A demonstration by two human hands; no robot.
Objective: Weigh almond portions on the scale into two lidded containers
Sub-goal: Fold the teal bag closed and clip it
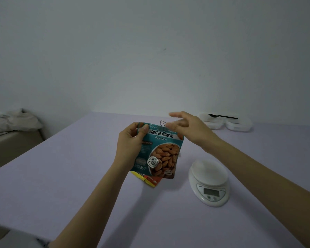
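A teal bag of roasted almonds [160,153] is held upright above the table, closed at its top by a metal binder clip [162,124]. My left hand [131,142] grips the bag's upper left corner, thumb on the front. My right hand [188,127] is at the bag's top right, its blurred fingers at the clip; whether they pinch it is unclear. A white kitchen scale [210,181] with a blank display stands to the right. Two white containers [225,123] sit at the far right with a black spoon [222,116] lying across them.
A yellow and red packet [147,179] lies on the lavender table [79,176] just under the bag. A bed with crumpled bedding [13,122] stands at the left beyond the table edge. A plain wall rises behind.
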